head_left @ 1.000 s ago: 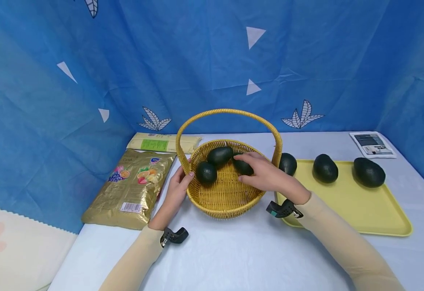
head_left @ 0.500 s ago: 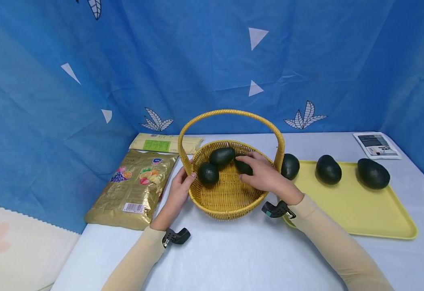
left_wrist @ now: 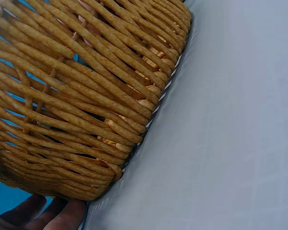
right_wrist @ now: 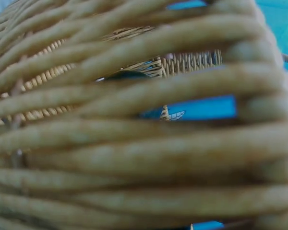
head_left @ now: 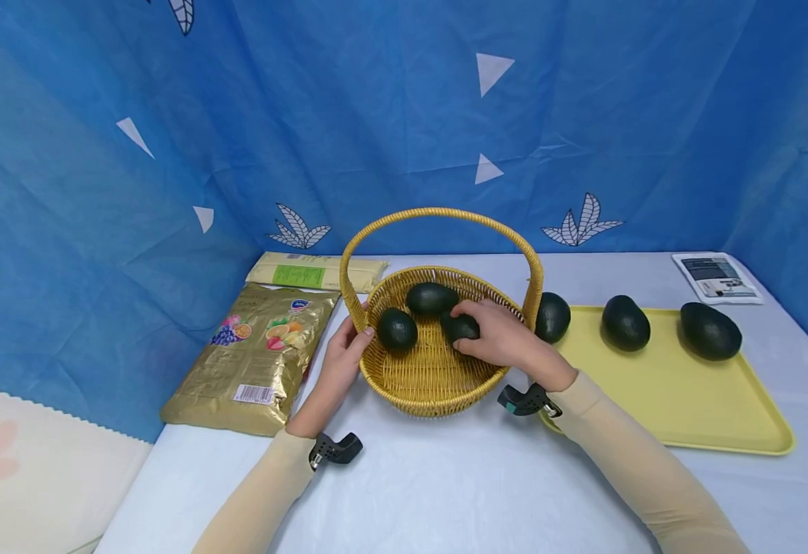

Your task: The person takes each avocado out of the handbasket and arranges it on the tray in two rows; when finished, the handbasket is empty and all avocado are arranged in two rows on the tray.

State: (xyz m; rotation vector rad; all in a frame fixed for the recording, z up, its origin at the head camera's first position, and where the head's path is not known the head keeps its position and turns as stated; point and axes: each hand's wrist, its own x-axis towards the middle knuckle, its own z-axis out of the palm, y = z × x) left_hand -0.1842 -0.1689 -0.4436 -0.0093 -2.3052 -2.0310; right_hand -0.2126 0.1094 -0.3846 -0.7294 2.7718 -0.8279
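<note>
A yellow wicker basket (head_left: 439, 385) with a tall arched handle stands mid-table. My left hand (head_left: 342, 355) grips its left rim beside the handle's foot, thumb over the edge; in the left wrist view the fingertips (left_wrist: 67, 216) lie under the woven side. Inside the basket, my right hand (head_left: 504, 336) pinches a dark green avocado (head_left: 458, 328) between thumb and fingers. Another avocado (head_left: 432, 298) lies at the back of the basket, and one more avocado (head_left: 397, 330) rests at its left. Close weave fills the right wrist view, hiding the right hand there.
Right of the basket, a yellow tray (head_left: 688, 408) bears an avocado (head_left: 626, 323) and another avocado (head_left: 710, 331); a third avocado (head_left: 552, 317) sits beside the handle. A gold candy bag (head_left: 258, 362) and a pale packet (head_left: 314, 271) lie left. A white-framed card (head_left: 718, 278) is back right.
The avocado under my right hand has come slightly nearer and leftward, and the fingers have curled round it. The back avocado has turned and shifted a little right. My left hand keeps its place.
</note>
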